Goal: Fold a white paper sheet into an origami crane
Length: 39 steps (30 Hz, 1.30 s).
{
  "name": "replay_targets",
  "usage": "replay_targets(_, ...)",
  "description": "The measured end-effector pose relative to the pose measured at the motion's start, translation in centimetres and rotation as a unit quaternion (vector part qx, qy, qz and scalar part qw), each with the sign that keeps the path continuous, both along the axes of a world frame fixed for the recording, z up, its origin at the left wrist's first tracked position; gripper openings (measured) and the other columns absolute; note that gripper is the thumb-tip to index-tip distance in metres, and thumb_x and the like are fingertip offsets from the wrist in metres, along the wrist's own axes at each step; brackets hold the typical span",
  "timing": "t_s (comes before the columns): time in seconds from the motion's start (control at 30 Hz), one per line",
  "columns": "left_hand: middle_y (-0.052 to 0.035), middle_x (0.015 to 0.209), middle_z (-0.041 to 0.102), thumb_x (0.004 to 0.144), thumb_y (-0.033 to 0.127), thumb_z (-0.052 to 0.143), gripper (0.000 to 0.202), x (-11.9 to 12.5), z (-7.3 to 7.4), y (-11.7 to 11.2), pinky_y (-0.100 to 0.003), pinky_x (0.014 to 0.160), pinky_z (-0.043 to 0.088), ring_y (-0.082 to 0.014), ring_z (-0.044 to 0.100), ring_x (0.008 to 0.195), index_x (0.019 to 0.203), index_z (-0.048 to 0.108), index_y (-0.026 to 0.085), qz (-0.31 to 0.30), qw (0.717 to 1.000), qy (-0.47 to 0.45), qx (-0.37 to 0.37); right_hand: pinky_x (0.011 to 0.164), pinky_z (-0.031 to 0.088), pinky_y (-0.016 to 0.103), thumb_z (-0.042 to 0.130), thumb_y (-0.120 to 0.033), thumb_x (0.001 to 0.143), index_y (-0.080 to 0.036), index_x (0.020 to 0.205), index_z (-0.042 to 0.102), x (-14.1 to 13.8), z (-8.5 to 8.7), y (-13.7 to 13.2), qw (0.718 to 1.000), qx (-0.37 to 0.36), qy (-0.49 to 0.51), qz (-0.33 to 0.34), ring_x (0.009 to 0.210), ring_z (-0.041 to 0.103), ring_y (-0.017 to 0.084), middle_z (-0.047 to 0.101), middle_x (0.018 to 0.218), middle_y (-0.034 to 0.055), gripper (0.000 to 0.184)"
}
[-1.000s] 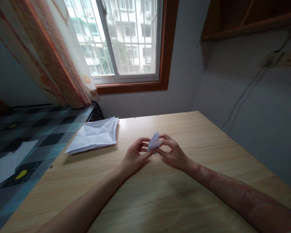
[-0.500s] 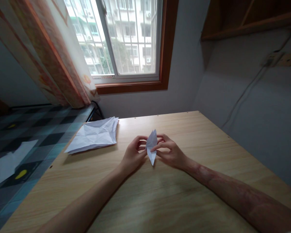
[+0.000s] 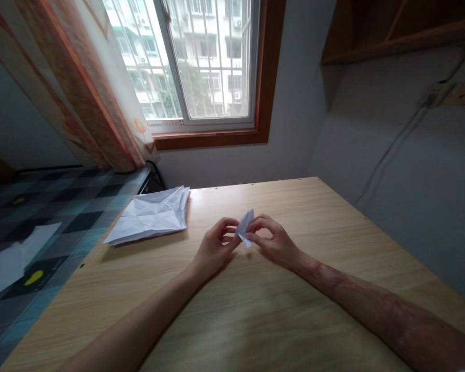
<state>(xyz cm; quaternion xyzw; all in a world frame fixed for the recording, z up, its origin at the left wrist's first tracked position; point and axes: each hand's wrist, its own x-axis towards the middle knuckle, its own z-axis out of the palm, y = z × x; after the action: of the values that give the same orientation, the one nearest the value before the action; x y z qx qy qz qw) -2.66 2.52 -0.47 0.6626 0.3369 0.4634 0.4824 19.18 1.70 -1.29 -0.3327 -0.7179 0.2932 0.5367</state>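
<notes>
A small piece of folded white paper [image 3: 245, 227] is held just above the table, between my two hands. My left hand [image 3: 217, 240] pinches its left side with thumb and fingers. On the other side, my right hand [image 3: 273, 236] grips the paper's right and lower part between thumb and fingertips. Two pointed tips stick up at the top of the paper, and a short point hangs below. The fingertips hide part of its folds.
A stack of creased white paper sheets [image 3: 151, 214] lies at the table's left back. The wooden table [image 3: 201, 320] adjoins a checkered bed [image 3: 8, 206] with more white paper [image 3: 19, 258] on it. A window [image 3: 213, 67] and curtain [image 3: 81, 93] are beyond.
The folded paper has turned and tilted in my hands, and its lower point looks shorter. My right fingers have shifted from its front face to its right edge.
</notes>
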Motion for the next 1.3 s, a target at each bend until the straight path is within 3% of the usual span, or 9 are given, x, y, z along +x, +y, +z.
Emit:
replay_targets(0.2,-0.0122,0.131,0.076,0.092,0.035,0.088,0.039,-0.2,-0.4,0.3,-0.031,0.085,0.065,-0.0251,0.078,0.112,0.121,0.067,0.020,-0.039,0.998,-0.042,-0.035,0.093,0.062,0.041,0.088,-0.030,0.091,-0.029,0.132,0.066,-0.2,-0.6,-0.3,0.999,-0.017,-0.019,-0.024,0.099,0.072,0.022,0.074,0.126,0.0050,0.046)
replay_targets(0.33,-0.0106,0.126,0.075,0.092,0.034,0.089,0.040,-0.4,-0.3,0.4,-0.032,0.090,0.064,-0.0246,0.078,0.112,0.124,0.068,0.020,-0.065,0.994,-0.081,-0.039,0.092,0.064,0.041,0.086,-0.029,0.092,-0.031,0.142,0.062,-0.2,-0.6,-0.3,0.999,-0.012,-0.020,-0.022,0.098,0.072,0.021,0.071,0.136,0.0066,0.056)
replay_targets(0.5,-0.0103,0.126,0.074,0.095,0.035,0.087,0.040,-0.3,-0.1,0.5,-0.035,0.096,0.063,-0.0250,0.077,0.114,0.126,0.067,0.020,-0.088,0.989,-0.106,-0.047,0.093,0.065,0.043,0.085,-0.030,0.094,-0.031,0.143,0.061,-0.2,-0.4,-0.4,1.000,0.002,-0.018,-0.023,0.095,0.072,0.021,0.070,0.137,0.0074,0.055)
replay_targets(0.7,-0.0065,0.115,0.077,0.088,0.032,0.094,0.048,0.0,-0.6,0.7,-0.029,0.086,0.062,-0.0206,0.079,0.103,0.124,0.064,0.021,-0.055,0.991,-0.104,-0.061,0.087,0.067,0.040,0.086,-0.031,0.094,-0.034,0.159,0.046,-0.3,-0.5,-0.4,1.000,-0.005,0.005,-0.019,0.094,0.073,0.021,0.070,0.131,0.0072,0.076)
replay_targets(0.97,-0.0045,0.103,0.078,0.086,0.035,0.096,0.045,-0.1,-0.5,0.7,-0.028,0.079,0.062,-0.0187,0.079,0.091,0.114,0.064,0.020,-0.033,0.993,-0.094,-0.061,0.093,0.064,0.043,0.084,-0.030,0.095,-0.030,0.138,0.061,-0.3,-0.4,-0.2,0.999,0.044,0.002,-0.032,0.098,0.072,0.022,0.069,0.132,0.0072,0.048)
replay_targets(1.07,-0.0050,0.105,0.079,0.085,0.036,0.096,0.042,-0.2,-0.7,0.8,-0.030,0.081,0.064,-0.0207,0.080,0.095,0.110,0.067,0.019,-0.039,0.993,-0.094,-0.068,0.094,0.062,0.043,0.085,-0.032,0.096,-0.028,0.128,0.066,-0.2,-0.3,-0.2,0.998,0.044,0.000,-0.033,0.104,0.071,0.023,0.071,0.124,0.0067,0.038)
replay_targets(1.2,-0.0073,0.113,0.078,0.085,0.036,0.095,0.034,-0.1,-0.7,0.8,-0.031,0.084,0.065,-0.0205,0.078,0.098,0.099,0.070,0.018,-0.040,0.994,-0.089,-0.051,0.100,0.058,0.044,0.076,-0.030,0.104,-0.027,0.108,0.073,0.1,0.2,-0.1,0.997,0.065,-0.011,-0.037,0.115,0.069,0.026,0.071,0.119,0.0074,0.007)
replay_targets(1.3,-0.0091,0.122,0.076,0.085,0.034,0.095,0.030,0.0,-0.2,0.6,-0.031,0.087,0.065,-0.0205,0.076,0.104,0.092,0.072,0.017,-0.036,0.996,-0.077,-0.032,0.108,0.055,0.048,0.075,-0.028,0.104,-0.027,0.101,0.075,0.2,0.4,-0.2,0.994,0.087,-0.015,-0.065,0.121,0.068,0.027,0.070,0.121,0.0080,0.003)
